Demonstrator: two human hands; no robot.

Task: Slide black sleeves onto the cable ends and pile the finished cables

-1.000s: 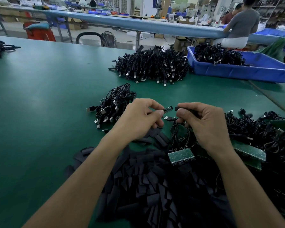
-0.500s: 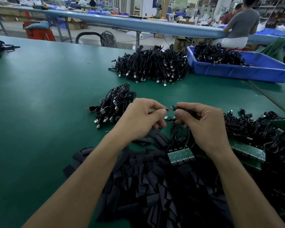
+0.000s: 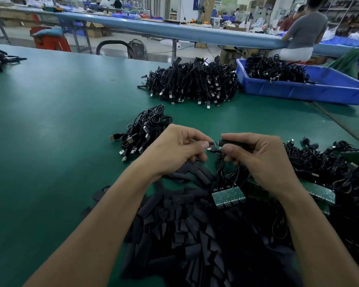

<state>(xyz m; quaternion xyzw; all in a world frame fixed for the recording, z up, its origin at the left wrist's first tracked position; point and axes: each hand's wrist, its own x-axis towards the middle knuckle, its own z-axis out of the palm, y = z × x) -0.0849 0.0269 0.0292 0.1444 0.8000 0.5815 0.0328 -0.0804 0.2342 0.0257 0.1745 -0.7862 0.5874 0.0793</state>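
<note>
My left hand (image 3: 175,149) pinches the small board end of a cable (image 3: 214,143) between thumb and forefinger. My right hand (image 3: 259,156) grips a black sleeve (image 3: 229,143) whose mouth meets that cable end. The cable's wire (image 3: 220,165) hangs down between my hands. A heap of loose black sleeves (image 3: 187,228) covers the green table (image 3: 50,125) under my forearms. A small pile of cables (image 3: 145,129) lies just left of my left hand.
A green circuit board (image 3: 229,197) lies among the sleeves. Tangled cables (image 3: 327,168) spread to the right. A larger cable heap (image 3: 193,81) and a blue bin (image 3: 311,88) of cables sit farther back. A person sits at the far bench.
My hands have drawn closer together. The gap between the sleeve and the cable end has closed, and the sleeve's mouth now meets that end.
</note>
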